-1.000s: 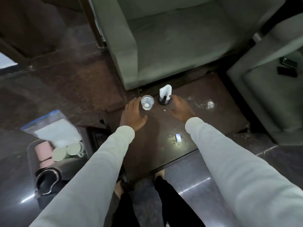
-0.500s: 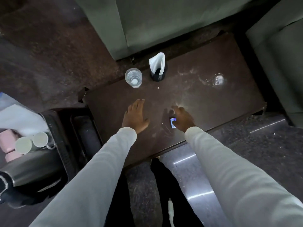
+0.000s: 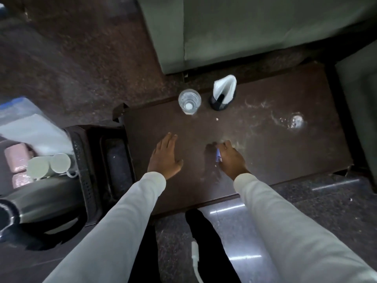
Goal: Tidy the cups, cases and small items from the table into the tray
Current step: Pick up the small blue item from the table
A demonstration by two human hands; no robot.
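Note:
On the dark brown table (image 3: 265,152) my right hand (image 3: 231,159) is closed on a small blue-and-white item (image 3: 217,155), pinched at its fingertips just above the tabletop. My left hand (image 3: 165,158) lies flat on the table with its fingers together, holding nothing. At the far edge stand a clear plastic cup (image 3: 189,101) and a black holder with a white napkin (image 3: 224,92). A dark tray (image 3: 85,172) lies left of the table; it holds two pale cups (image 3: 49,165), pink cases (image 3: 15,156) and a dark kettle (image 3: 38,201).
A grey-green sofa (image 3: 244,27) stands behind the table and another seat (image 3: 359,94) at the right. A wet ring (image 3: 295,121) marks the table's right part. A white cable (image 3: 195,260) hangs near my legs. A clear bag with white paper (image 3: 26,123) lies at the left.
Both hands drew back from the cup and napkin holder toward the near edge. My right hand reached the small blue item and closed its fingers on it, tilting it up.

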